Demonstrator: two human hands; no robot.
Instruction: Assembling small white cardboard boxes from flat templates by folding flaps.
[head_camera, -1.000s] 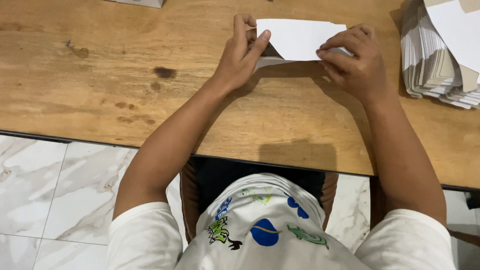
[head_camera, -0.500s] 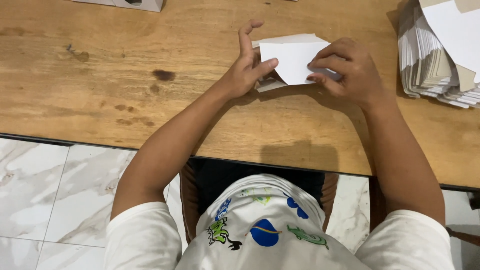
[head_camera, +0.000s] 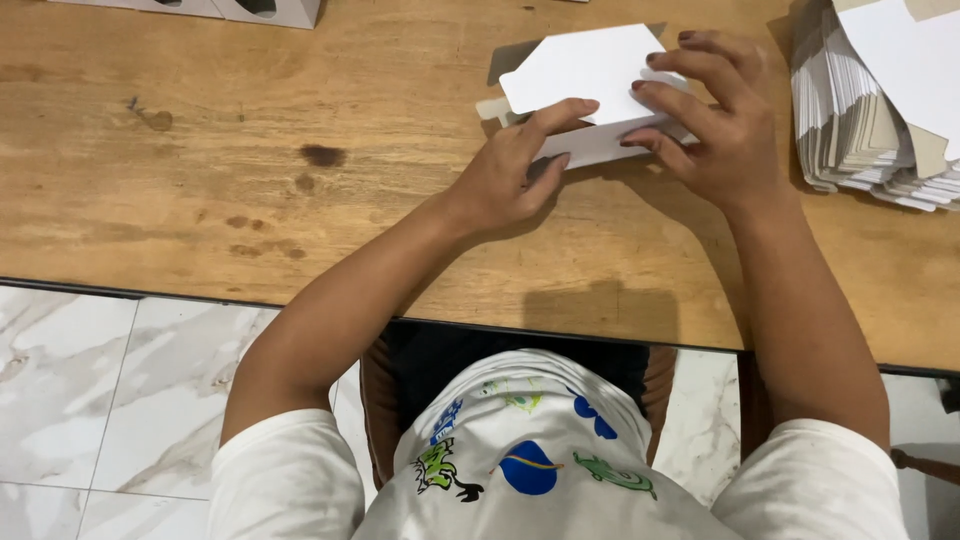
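White card, thin and light: the folded box blank (head_camera: 590, 90) looks stiff enough to keep a crease but easy to bend or dent, so it is best held by its edges. It lies on the wooden table (head_camera: 250, 180). The left hand (head_camera: 505, 175) pinches its near left edge. The right hand (head_camera: 715, 125) presses down on its right side with 4 spread fingers. A stack of flat blanks (head_camera: 870, 110) sits just right.

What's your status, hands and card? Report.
Left hand and right hand pressing the white folded cardboard blank on the wooden table. Nothing blocking.
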